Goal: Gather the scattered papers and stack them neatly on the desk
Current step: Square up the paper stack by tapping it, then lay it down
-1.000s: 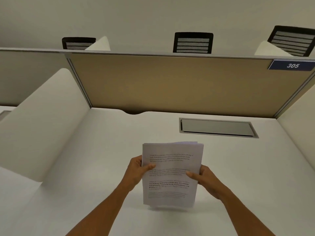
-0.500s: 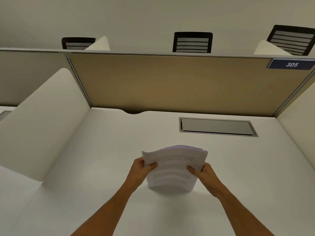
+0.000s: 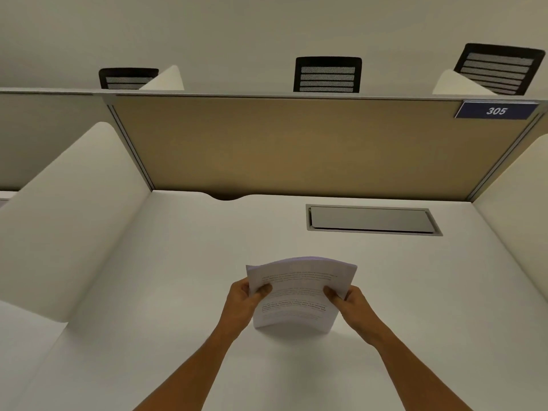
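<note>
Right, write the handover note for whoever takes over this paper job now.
Left hand: shut on the left edge of the papers, thumb on the front sheet.
Right hand: shut on the right edge.
Papers: one bundle, upright and bowed, bottom edge at or just above the desk; contact is not clear.
Done: no loose sheets show on the desk.
Left: square the edges, lay the stack flat, let go.
</note>
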{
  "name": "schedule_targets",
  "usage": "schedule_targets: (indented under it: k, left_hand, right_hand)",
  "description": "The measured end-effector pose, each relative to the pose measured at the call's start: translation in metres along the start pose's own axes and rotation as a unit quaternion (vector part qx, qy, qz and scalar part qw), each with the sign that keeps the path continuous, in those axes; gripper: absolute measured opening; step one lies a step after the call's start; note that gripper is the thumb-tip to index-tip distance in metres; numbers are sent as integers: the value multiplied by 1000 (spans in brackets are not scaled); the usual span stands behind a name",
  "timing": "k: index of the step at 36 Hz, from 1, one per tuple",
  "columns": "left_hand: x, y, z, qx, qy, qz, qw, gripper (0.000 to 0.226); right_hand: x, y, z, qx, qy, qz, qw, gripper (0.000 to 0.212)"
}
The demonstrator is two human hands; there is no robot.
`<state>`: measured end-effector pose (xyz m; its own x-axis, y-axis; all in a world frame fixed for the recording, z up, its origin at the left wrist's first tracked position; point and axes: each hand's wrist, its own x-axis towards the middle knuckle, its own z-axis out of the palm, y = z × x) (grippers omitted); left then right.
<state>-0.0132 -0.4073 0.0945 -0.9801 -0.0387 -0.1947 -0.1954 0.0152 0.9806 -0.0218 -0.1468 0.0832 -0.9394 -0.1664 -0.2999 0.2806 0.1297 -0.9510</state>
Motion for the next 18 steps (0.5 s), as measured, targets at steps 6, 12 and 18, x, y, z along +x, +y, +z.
schedule_targets:
  k: [6,12,18]
  left_hand:
    - [-1,-8,5,6,37,-11,999,14]
    - [3,-6,11,29,29,-9,999,14]
    - [5,-6,10,20,34,-8,999,13]
  right_hand:
    - [4,2,0,-11,6,5,1000,22]
    - [4,5,1,-15,11,8,1000,20]
    - [3,3,3,-7,20,-7,1000,27]
